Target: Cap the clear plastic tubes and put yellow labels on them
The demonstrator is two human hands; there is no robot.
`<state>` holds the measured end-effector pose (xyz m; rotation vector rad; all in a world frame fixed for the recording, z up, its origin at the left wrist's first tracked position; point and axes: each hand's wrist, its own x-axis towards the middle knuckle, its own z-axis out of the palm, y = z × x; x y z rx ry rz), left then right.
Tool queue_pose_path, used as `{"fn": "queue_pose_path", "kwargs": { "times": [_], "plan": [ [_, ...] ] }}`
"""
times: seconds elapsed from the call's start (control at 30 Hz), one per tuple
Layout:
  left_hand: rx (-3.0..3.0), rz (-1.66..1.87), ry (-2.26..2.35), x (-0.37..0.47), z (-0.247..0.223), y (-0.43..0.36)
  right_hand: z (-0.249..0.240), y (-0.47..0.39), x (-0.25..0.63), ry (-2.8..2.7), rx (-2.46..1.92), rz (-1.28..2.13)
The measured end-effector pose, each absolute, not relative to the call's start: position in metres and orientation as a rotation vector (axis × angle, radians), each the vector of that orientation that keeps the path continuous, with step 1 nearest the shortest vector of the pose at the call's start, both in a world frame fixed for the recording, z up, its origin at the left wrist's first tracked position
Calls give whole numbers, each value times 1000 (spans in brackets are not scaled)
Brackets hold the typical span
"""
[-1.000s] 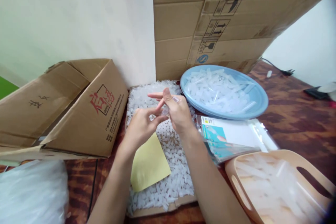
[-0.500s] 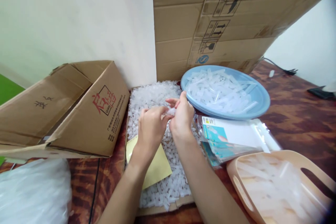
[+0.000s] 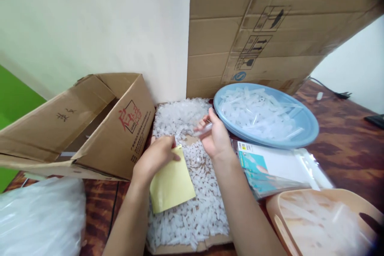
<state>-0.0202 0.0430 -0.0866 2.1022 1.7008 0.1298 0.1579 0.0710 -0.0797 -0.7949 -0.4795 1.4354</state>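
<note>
Resting nearest, left of the yellow sheet point(image 3: 173, 192), and being cut off by the view's edge: a bulging white plastic bag point(image 3: 45, 216). Standing well right of the sheet: a peach basket point(image 3: 277, 218), holding translucent strips. Lying beneath and around the sheet: a cardboard tray point(image 3: 210, 245), carrying small white pieces point(image 3: 207, 204) in its nearer part. Reaching over the sheet's upper edge with the left hand point(image 3: 156, 158), bending the fingers downward in a partly closed grip; hiding the fingertips too much to tell whether holding or touching anything. Lying right of the sheet on the wood-patterned tabletop point(image 3: 339, 128): clear packets point(image 3: 279, 168) with blue-and-white printing.

Holding a clear tube point(image 3: 205, 130) above the tray, beyond and right of the sheet, with the right hand point(image 3: 217, 138); curling the grip loosely around the tube and raising the thumb. Spreading beyond the sheet: clear, rounded pieces point(image 3: 177, 116). Standing beyond and left of the sheet: an open cardboard box point(image 3: 115, 132). Sitting beyond and right of it: a blue basin point(image 3: 310, 128), heaping with translucent strips. Rising farthest beyond the sheet: a large carton point(image 3: 216, 36), meeting a white wall point(image 3: 120, 20).
</note>
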Motion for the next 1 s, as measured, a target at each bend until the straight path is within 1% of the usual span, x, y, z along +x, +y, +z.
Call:
{"fn": "queue_pose_path", "kwargs": {
  "times": [0.1, 0.2, 0.27, 0.47, 0.83, 1.0],
  "plan": [
    [2025, 397, 1553, -25, -66, 43, -76, 64, 165, -770, -860, 1512],
    [1941, 714, 1361, -29, -51, 41, -71, 56, 168, -1109, -990, 1467],
    [1971, 821, 1330, -29, -46, 39, -68, 52, 167, -1278, -1044, 1454],
    [2194, 891, 1348, -24, -47, 39, -70, 51, 160, -1379, -1005, 1415],
    [2187, 1291, 1285, -13, -50, 40, -66, 52, 163, -1511, -967, 1162],
    [2175, 1348, 1335, -12, -54, 42, -64, 52, 162, -1594, -1003, 1063]
  ]
}}
